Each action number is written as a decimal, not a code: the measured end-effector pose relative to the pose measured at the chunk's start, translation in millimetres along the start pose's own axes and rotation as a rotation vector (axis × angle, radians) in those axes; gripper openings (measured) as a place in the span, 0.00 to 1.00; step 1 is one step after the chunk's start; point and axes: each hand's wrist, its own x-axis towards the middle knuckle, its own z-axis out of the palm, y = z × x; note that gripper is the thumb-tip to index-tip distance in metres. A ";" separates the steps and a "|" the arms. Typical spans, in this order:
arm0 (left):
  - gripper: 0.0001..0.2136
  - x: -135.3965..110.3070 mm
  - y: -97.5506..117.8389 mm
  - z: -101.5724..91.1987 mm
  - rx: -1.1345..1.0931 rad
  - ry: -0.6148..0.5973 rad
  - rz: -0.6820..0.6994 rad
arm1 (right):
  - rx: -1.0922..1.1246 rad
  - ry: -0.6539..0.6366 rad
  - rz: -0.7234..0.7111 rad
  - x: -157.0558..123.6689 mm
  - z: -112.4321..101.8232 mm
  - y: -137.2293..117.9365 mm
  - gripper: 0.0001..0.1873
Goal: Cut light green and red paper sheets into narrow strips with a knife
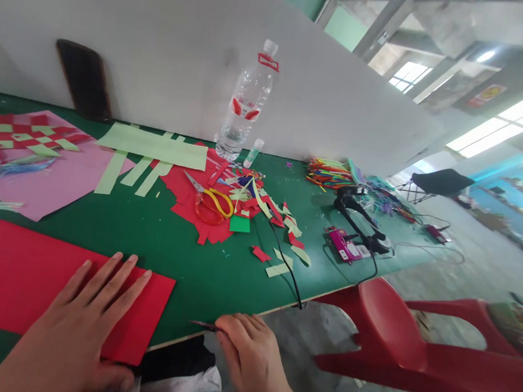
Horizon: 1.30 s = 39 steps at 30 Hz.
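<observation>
My left hand [89, 321] lies flat with fingers spread on a sheet of red paper [19, 268], pressing it to the green table near the front edge. In my right hand [250, 350], fingers are closed around a thin tool with a dark, pointed blade [202, 324]; its handle is hidden in the fist. That tip points left toward the paper, apart from it. Beyond the hands, yellow-and-orange-handled scissors [211, 201] lie partly open on red paper scraps [183, 196]. Pale green strips [153, 145] lie behind the red sheet.
A pink sheet [72, 177] bears a red-and-green woven piece [33, 135]. Against the wall stand a phone [84, 79], a water bottle [245, 108] and a glue stick [253, 153]. A black cable [284, 257] crosses the table's front edge. A red chair [391, 324] stands at right.
</observation>
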 end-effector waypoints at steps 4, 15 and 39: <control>0.58 1.4 2.6 -1.5 0.012 -0.006 -0.010 | -0.027 0.055 -0.078 2.7 -0.3 -3.2 0.19; 0.53 -6.8 -9.4 4.3 0.037 0.003 0.082 | -0.031 0.027 -0.039 3.9 7.5 -5.2 0.13; 0.53 -0.7 -10.4 -4.9 0.081 0.026 0.181 | 0.019 0.026 -0.070 14.2 12.6 -13.1 0.12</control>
